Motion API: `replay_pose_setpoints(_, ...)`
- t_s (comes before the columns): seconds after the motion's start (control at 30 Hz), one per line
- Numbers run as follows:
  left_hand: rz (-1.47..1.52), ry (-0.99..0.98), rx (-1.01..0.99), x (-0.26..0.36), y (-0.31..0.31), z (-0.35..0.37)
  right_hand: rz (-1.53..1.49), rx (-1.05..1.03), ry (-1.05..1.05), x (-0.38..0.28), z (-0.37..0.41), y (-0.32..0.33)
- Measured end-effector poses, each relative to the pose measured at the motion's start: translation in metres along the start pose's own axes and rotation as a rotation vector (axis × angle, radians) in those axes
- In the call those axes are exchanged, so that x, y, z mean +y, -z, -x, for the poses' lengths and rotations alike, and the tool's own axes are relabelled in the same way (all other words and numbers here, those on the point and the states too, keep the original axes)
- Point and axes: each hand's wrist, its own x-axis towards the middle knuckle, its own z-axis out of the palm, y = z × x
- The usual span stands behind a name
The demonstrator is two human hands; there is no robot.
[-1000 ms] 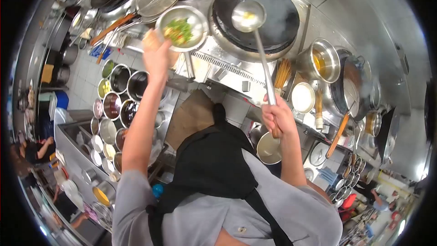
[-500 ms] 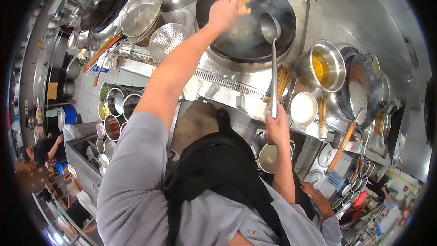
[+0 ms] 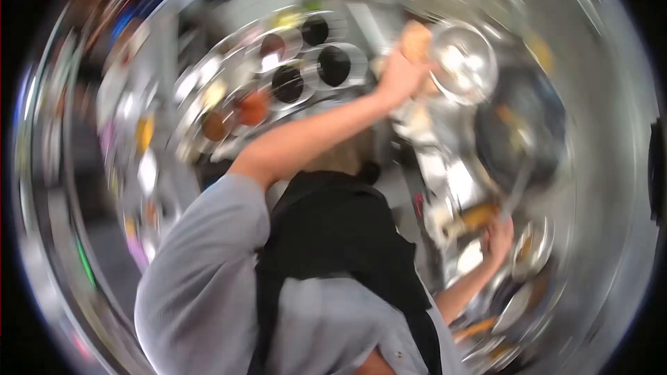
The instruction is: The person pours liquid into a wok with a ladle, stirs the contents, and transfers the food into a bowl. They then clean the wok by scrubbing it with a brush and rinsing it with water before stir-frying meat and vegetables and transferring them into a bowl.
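Note:
The view is smeared by motion. My left hand [image 3: 403,76] is closed on a tan folded cloth [image 3: 416,39], part of which sticks out above the fingers. The thumb overlaps the near rim of a round, shiny metal strainer [image 3: 463,62] beside the stove. My right hand [image 3: 498,236] grips the end of a long-handled ladle [image 3: 517,189]. Its handle runs up into the dark wok [image 3: 495,135], where the ladle's bowl is blurred. Some yellow-orange food [image 3: 516,130] shows in the wok.
On the left stand several round containers, among them one with dark contents [image 3: 333,65] and one with orange-red contents [image 3: 252,108]. A blurred bamboo brush [image 3: 479,215] lies by the stove's front edge. More metal pans [image 3: 533,248] sit beyond my right hand.
My view has swung left, so the wok now appears on the right. My left hand, still with the cloth, has left the wok for the strainer. My right hand keeps the ladle.

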Motion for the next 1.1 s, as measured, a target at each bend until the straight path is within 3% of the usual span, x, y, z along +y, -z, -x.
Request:
replay_pose_setpoints(0.03,0.100,0.023,0.124,0.001,0.050,0.024,0.150,0.123,-0.096,-0.028,0.009,-0.027)
replay_pose_setpoints(0.07,0.202,0.029,0.239,0.001,0.105,0.047,0.235,0.271,0.124,0.006,-0.035,-0.010)
replay_pose_setpoints(0.1,0.179,0.001,0.404,0.000,0.168,0.072,0.516,0.277,0.124,-0.004,-0.041,-0.026)
replay_pose_setpoints(0.13,0.157,0.093,0.512,-0.004,0.220,0.107,0.702,0.279,0.251,0.030,-0.100,0.009)
replay_pose_setpoints(0.2,0.157,0.340,0.711,-0.014,0.311,0.183,1.179,0.312,0.277,0.038,-0.129,0.031)
replay_pose_setpoints(0.33,0.537,0.511,1.421,-0.065,0.460,0.336,1.119,0.405,0.276,0.026,-0.123,-0.023)
replay_pose_setpoints(0.43,0.646,0.314,1.743,-0.116,0.538,0.448,0.923,0.404,0.387,0.021,-0.121,-0.088)
replay_pose_setpoints(0.53,0.949,0.071,1.814,-0.175,0.605,0.540,0.525,0.310,0.514,0.014,-0.106,-0.144)
replay_pose_setpoints(0.57,1.124,0.055,1.777,-0.169,0.613,0.543,0.339,0.311,0.382,-0.011,-0.056,-0.187)
replay_pose_setpoints(0.63,1.167,0.172,1.190,-0.171,0.623,0.556,0.043,0.273,0.278,-0.039,0.030,-0.253)
replay_pose_setpoints(0.67,1.174,0.375,1.316,-0.161,0.636,0.532,0.013,0.279,0.260,-0.047,0.049,-0.271)
replay_pose_setpoints(0.7,1.147,0.460,1.606,-0.132,0.639,0.489,-0.209,-0.140,0.164,-0.054,0.059,-0.264)
replay_pose_setpoints(0.73,1.174,0.490,1.581,-0.125,0.660,0.478,-0.307,-0.187,0.108,-0.061,0.082,-0.282)
replay_pose_setpoints(0.77,1.256,0.374,1.343,-0.150,0.699,0.492,-0.428,-0.313,0.049,-0.065,0.106,-0.295)
replay_pose_setpoints(0.8,1.207,0.272,1.312,-0.167,0.731,0.499,-0.488,-0.610,-0.009,-0.063,0.111,-0.290)
replay_pose_setpoints(0.83,1.138,0.344,1.452,-0.163,0.757,0.494,-0.472,-0.566,-0.052,-0.065,0.134,-0.303)
replay_pose_setpoints(0.87,1.158,0.219,1.623,-0.155,0.771,0.484,-0.490,-0.668,-0.077,-0.061,0.143,-0.304)
replay_pose_setpoints(0.9,1.133,0.076,1.534,-0.182,0.804,0.501,-0.523,-0.709,-0.161,-0.059,0.153,-0.305)
replay_pose_setpoints(0.93,1.055,0.043,1.141,-0.216,0.845,0.533,-0.559,-0.752,-0.245,-0.056,0.164,-0.307)
replay_pose_setpoints(0.97,0.951,0.222,1.344,-0.200,0.842,0.525,-0.623,-0.772,-0.329,-0.052,0.172,-0.308)
replay_pose_setpoints(1.0,1.013,0.004,0.981,-0.260,0.899,0.571,-0.700,-0.786,-0.396,-0.048,0.181,-0.309)
replay_pose_setpoints(1.03,0.730,-0.070,0.830,-0.253,0.896,0.579,-0.747,-0.852,-0.462,-0.042,0.187,-0.309)
replay_pose_setpoints(1.1,0.658,0.045,1.040,-0.211,0.881,0.557,-0.764,-0.901,-0.448,-0.034,0.199,-0.311)
